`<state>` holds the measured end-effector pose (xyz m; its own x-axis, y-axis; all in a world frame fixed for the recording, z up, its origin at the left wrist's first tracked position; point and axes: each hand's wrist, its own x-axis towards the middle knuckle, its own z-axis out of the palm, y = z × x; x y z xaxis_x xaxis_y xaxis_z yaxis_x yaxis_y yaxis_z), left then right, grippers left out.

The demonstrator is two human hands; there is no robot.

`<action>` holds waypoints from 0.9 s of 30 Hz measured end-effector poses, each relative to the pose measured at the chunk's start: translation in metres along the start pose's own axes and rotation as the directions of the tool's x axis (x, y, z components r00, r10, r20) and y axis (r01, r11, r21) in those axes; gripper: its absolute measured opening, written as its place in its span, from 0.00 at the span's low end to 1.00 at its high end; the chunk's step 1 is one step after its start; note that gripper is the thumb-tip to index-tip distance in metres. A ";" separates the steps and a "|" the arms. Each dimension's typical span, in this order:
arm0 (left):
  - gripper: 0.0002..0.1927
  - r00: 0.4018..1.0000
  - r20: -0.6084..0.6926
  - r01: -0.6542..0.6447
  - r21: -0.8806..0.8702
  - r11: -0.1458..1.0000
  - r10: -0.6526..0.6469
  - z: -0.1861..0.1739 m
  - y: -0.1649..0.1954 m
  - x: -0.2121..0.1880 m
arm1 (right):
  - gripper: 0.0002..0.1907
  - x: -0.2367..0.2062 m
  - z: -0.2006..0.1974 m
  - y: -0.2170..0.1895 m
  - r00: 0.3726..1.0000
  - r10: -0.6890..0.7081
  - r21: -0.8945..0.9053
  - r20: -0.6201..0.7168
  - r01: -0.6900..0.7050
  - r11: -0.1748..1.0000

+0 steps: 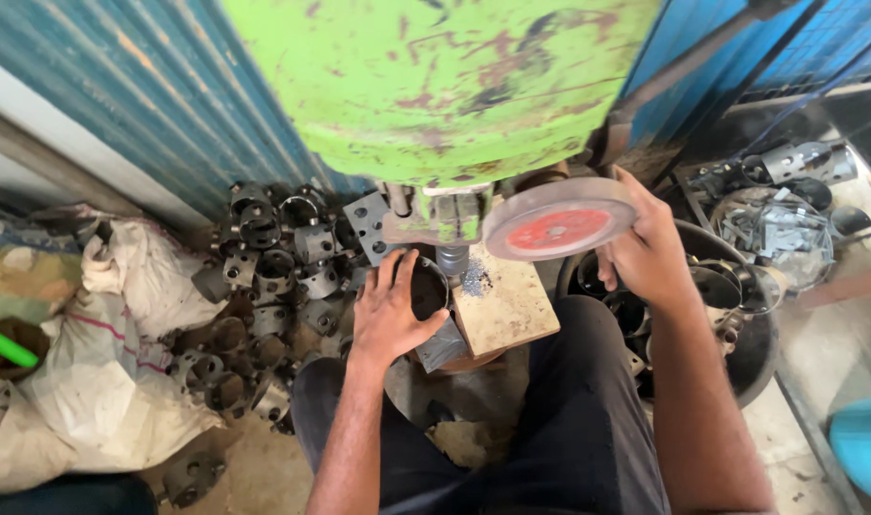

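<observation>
Left hand (390, 310) grip clamped on metal ring (428, 286), right hand (645, 250) grip around red-centred handwheel (559, 221), white sack (121, 343) left.

green press (435, 86), red-centred wheel (559, 226), white sacks (121, 372)

Both arms stretched forward, left hand (390, 310) curled tight in a grip, right hand (645, 250) raised higher, fingers wrapped and clamped.

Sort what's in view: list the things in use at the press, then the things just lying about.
In use: left hand holding a dark metal ring under the green press; right hand on the red-faced handwheel; work plate.

Lying about: pile of metal parts, white sacks, blue tub.
</observation>
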<state>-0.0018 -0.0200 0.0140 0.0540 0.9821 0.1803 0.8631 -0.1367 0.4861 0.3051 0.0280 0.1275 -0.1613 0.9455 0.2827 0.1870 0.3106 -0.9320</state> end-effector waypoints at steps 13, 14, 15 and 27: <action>0.55 0.997 0.034 0.067 0.032 0.997 -0.069 0.004 -0.002 -0.002 | 0.21 -0.004 0.010 -0.030 0.992 0.117 -0.249 -0.046 -0.125 0.960; 0.54 0.998 0.022 0.054 0.032 0.998 -0.055 0.003 -0.002 -0.002 | 0.15 -0.005 0.009 -0.023 0.993 0.112 -0.184 -0.036 -0.117 0.976; 0.54 0.999 0.013 0.048 0.027 0.998 -0.048 0.002 -0.003 -0.003 | 0.10 -0.005 0.008 -0.017 0.994 0.109 -0.121 -0.021 -0.110 0.986; 0.52 0.999 -0.048 -0.005 0.003 1.000 0.006 0.004 -0.004 -0.002 | 0.08 -0.003 0.000 0.008 0.997 0.075 -0.032 -0.004 -0.075 0.997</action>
<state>-0.0037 -0.0208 0.0085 0.0347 0.9740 0.2239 0.8645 -0.1417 0.4822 0.3074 0.0274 0.1194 -0.1433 0.9664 0.2132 0.2299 0.2420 -0.9426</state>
